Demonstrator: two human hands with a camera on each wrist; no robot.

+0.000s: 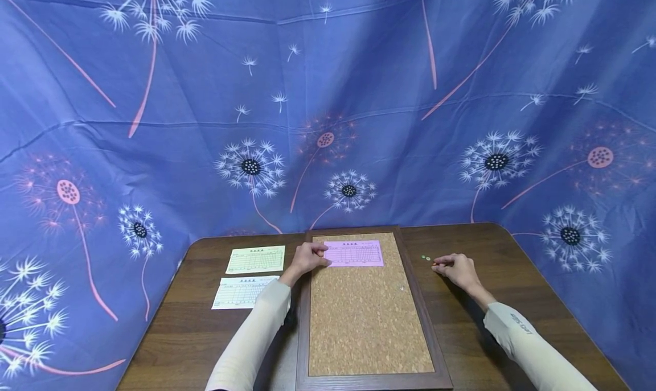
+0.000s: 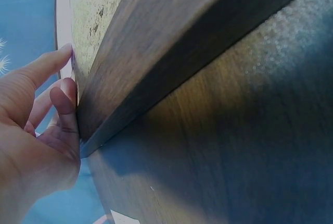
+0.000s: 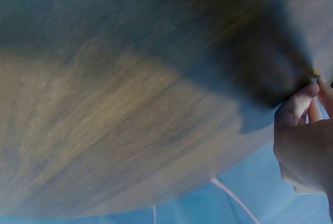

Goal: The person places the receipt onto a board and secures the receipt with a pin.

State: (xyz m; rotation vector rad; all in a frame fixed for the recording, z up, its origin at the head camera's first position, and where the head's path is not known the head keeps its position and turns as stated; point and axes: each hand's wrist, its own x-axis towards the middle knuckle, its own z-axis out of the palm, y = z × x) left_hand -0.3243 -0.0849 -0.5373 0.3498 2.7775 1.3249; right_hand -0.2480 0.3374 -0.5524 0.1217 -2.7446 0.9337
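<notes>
A pink printed form slip [image 1: 355, 254] lies across the top of a cork board [image 1: 369, 317] in a dark wooden frame. My left hand [image 1: 307, 258] is at the slip's left end, fingers fairly straight, fingertips pressing its edge against the board. In the left wrist view, that hand [image 2: 47, 114] reaches over the frame's raised side [image 2: 140, 47]. Right of the board, my right hand [image 1: 457, 268] pinches a tiny yellow-orange thumbtack [image 3: 316, 72] between thumb and fingertips, low over the table. Beside those fingertips lie small green and pale thumbtacks [image 1: 423, 257].
Left of the board lie a yellow-green form slip [image 1: 256, 259] and, nearer me, a white one [image 1: 241, 293], partly hidden by my left sleeve. The brown wooden table [image 1: 174, 334] ends at a blue dandelion-print cloth [image 1: 328, 95] hanging behind and along both sides.
</notes>
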